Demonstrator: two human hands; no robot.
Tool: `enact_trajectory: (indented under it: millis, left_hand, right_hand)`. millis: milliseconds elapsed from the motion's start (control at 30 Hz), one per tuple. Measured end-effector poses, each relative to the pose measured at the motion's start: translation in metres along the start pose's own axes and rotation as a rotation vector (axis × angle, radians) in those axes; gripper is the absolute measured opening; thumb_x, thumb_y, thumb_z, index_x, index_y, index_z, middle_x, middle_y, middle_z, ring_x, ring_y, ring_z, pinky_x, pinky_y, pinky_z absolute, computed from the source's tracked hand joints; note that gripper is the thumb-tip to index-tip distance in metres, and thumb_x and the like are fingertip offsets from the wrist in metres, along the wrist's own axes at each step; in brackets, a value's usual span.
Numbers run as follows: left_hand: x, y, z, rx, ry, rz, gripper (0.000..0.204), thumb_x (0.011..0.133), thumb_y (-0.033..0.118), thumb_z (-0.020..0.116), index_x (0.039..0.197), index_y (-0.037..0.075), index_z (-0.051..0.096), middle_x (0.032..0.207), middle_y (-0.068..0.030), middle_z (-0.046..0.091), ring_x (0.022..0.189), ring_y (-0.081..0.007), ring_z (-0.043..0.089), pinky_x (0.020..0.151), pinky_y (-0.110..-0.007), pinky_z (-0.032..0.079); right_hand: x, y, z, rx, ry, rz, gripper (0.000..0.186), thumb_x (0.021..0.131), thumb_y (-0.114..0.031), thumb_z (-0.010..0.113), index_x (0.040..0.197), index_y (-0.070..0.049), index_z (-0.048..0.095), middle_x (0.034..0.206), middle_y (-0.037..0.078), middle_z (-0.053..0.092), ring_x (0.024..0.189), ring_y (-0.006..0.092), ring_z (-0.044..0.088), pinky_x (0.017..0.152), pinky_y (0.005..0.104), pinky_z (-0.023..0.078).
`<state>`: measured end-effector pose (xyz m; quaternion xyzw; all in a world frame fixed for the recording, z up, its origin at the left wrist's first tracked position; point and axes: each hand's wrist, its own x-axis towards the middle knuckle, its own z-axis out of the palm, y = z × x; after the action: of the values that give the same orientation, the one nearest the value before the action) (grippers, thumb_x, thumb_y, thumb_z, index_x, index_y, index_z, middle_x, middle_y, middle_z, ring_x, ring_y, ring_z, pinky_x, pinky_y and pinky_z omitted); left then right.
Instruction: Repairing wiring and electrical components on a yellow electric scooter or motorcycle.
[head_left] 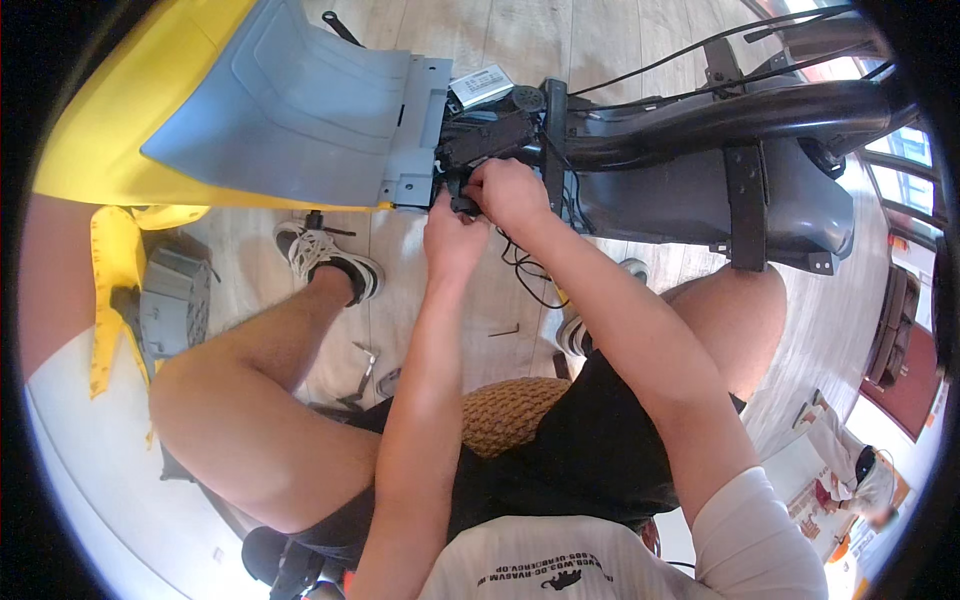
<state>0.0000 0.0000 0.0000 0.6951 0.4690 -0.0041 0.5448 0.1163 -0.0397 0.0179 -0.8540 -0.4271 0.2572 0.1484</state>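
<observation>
My left hand (455,232) and my right hand (512,200) meet at the open middle of a partly stripped scooter, beside the edge of its grey floor panel (300,110). Both hands are closed, with fingertips pressed around a small black part (464,203) low among the wiring. My fingers cover most of it, so its exact kind is hidden. Just beyond my fingers lies a black boxy unit (488,140), and a silver metal box (482,86) with a label sits farther back. Thin black cable (522,262) hangs in loops below my right hand.
A black frame tube (720,125) and grey plastic cover (650,195) extend right; a yellow body panel (120,110) curves at left. On the wooden floor lie a hex key (505,331) and a metal tool (367,365). Another person (850,450) is at far right.
</observation>
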Motion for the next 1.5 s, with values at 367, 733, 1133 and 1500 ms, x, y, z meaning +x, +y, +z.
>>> enact_trajectory:
  millis: [367, 733, 1133, 1500]
  left_hand:
    - [-0.011, 0.029, -0.02, -0.722, -0.153, -0.326, 0.069, 0.066, -0.008, 0.061, 0.13, 0.013, 0.043, 0.078, -0.0009, 0.056, 0.058, -0.009, 0.049, 0.047, -0.027, 0.036]
    - [0.005, 0.036, -0.008, -1.015, -0.059, -0.47, 0.02, 0.082, 0.004, 0.058, 0.098, 0.014, 0.051, 0.066, 0.0037, 0.048, 0.053, -0.0078, 0.044, 0.047, -0.026, 0.036]
    - [0.025, 0.042, 0.011, -0.899, 0.404, -0.736, 0.013, 0.092, 0.015, 0.056, 0.105, 0.019, 0.058, 0.076, 0.0006, 0.058, 0.063, -0.0114, 0.054, 0.051, -0.028, 0.042]
    - [0.055, -0.001, -0.004, -0.977, 0.292, -0.724, 0.022, 0.087, 0.003, 0.053, 0.103, 0.017, 0.055, 0.075, -0.0031, 0.058, 0.058, -0.0129, 0.05, 0.051, -0.028, 0.044]
  right_hand:
    - [-0.012, 0.002, -0.009, -0.076, -0.04, -0.09, 0.02, 0.082, -0.016, 0.056, 0.093, -0.008, 0.07, 0.087, 0.019, 0.068, 0.083, 0.0371, 0.067, 0.075, 0.0476, 0.053]
    - [-0.083, 0.026, -0.073, 0.325, 0.396, 0.169, 0.016, 0.078, 0.0, 0.059, 0.091, -0.004, 0.067, 0.093, 0.016, 0.064, 0.09, 0.0312, 0.062, 0.08, 0.0361, 0.05]
    - [-0.103, 0.039, -0.048, 0.53, 0.4, 0.21, 0.024, 0.075, 0.0, 0.057, 0.098, -0.002, 0.063, 0.104, 0.02, 0.06, 0.097, 0.0388, 0.058, 0.09, 0.0431, 0.046]
    - [-0.071, -0.009, -0.058, 0.69, 0.363, 0.203, 0.052, 0.074, 0.003, 0.061, 0.124, 0.006, 0.048, 0.116, 0.026, 0.052, 0.104, 0.042, 0.057, 0.089, 0.0437, 0.048]
